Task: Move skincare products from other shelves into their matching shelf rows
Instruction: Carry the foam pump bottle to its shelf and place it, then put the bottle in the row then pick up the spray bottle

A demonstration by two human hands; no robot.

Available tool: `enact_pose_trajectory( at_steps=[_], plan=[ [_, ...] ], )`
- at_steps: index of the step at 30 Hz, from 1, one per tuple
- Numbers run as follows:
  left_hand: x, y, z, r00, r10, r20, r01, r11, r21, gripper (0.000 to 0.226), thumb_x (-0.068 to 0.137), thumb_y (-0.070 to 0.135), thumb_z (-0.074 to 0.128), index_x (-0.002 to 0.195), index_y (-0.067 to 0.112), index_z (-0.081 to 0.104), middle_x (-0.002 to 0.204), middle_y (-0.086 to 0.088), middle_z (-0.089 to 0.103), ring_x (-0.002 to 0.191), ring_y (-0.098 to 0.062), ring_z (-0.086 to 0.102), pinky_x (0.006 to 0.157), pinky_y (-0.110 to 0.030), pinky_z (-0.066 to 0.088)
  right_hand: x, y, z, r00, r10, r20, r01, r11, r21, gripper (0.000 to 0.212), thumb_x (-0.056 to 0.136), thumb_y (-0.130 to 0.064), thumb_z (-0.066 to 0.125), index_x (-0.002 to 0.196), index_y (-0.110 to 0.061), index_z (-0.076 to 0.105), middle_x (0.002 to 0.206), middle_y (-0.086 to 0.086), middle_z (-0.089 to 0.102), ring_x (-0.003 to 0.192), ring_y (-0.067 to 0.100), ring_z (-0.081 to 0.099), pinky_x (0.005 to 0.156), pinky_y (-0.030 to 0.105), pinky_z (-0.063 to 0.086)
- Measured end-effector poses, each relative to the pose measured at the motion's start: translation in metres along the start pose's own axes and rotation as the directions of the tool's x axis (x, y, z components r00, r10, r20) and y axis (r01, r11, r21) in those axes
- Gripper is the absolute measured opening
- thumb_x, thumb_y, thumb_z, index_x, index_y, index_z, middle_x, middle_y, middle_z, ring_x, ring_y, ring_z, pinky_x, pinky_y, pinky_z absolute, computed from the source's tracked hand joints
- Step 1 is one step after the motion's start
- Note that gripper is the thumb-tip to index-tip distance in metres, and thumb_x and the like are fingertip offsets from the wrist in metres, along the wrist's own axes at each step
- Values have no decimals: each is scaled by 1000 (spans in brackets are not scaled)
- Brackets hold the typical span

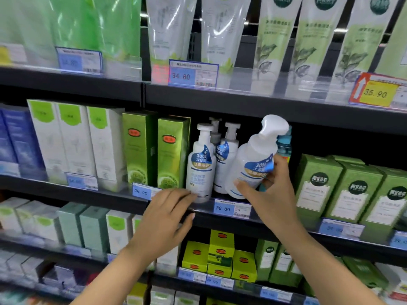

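Tilted pump bottle point(253, 164) in right hand point(273, 192)

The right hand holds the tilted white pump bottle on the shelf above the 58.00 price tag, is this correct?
Not quite. In the head view, the right hand holds the tilted white pump bottle above the 38.00 price tag, not the 58.00 one.

The dark middle shelf point(286, 225) carries, from nine o'clock toward three, blue boxes point(13, 139), white boxes point(74, 142), green boxes point(154, 150), upright white pump bottles point(201, 164) and dark-green cartons point(343, 190).
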State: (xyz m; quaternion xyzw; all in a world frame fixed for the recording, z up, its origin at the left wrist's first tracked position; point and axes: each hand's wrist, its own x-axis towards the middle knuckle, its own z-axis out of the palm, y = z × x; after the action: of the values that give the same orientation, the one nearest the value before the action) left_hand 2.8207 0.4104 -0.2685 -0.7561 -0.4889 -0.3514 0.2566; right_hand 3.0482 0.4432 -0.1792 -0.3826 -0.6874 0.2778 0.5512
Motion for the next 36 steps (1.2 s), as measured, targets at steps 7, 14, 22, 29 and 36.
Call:
enact_pose_trajectory(
  at_steps=[7, 14, 22, 29, 36],
  plan=[
    [-1, 0, 14, 995, -27, -93, 26, 1000, -8, 34, 89, 27, 58, 116, 8, 64, 115, -7, 61, 106, -26, 55, 98, -35, 38, 5, 17, 19, 996, 80, 34, -73, 983, -166, 71, 67, -22, 82, 119, -38, 36, 108, -19, 62, 94, -5, 61, 82, 23, 52],
    [-3, 0, 14, 995, -29, -93, 26, 999, -30, 36, 89, 26, 58, 118, 7, 63, 117, -7, 60, 110, -25, 53, 100, -37, 39, 9, 20, 21, 986, 151, 78, -128, 962, -242, 66, 73, -29, 77, 123, -36, 35, 103, -26, 57, 90, -11, 57, 72, 12, 45],
    [-4, 7, 16, 989, -90, -115, 81, 994, -77, 37, 88, 25, 58, 119, 5, 63, 116, -7, 60, 111, -24, 53, 104, -38, 37, 15, 17, 33, 979, 160, 130, -113, 943, -312, 67, 74, -33, 76, 127, -29, 35, 103, -17, 62, 87, 0, 63, 72, 19, 50],
    [-3, 11, 10, 990, -107, -92, 98, 991, -91, 38, 90, 27, 53, 120, 6, 62, 116, -7, 60, 113, -22, 51, 107, -36, 34, 5, 8, 20, 983, 137, 125, -102, 962, -254, 78, 77, -36, 75, 142, -25, 31, 107, -24, 55, 95, -7, 55, 86, 15, 45],
    [-4, 14, 11, 985, -144, -91, 132, 983, -127, 39, 90, 28, 52, 119, 5, 62, 117, -7, 59, 112, -24, 52, 107, -41, 34, -7, 1, -32, 928, -241, -283, 206, 967, -149, 36, 85, -20, 67, 120, -20, 56, 119, -12, 60, 115, 8, 56, 100, 34, 45]
  ],
)
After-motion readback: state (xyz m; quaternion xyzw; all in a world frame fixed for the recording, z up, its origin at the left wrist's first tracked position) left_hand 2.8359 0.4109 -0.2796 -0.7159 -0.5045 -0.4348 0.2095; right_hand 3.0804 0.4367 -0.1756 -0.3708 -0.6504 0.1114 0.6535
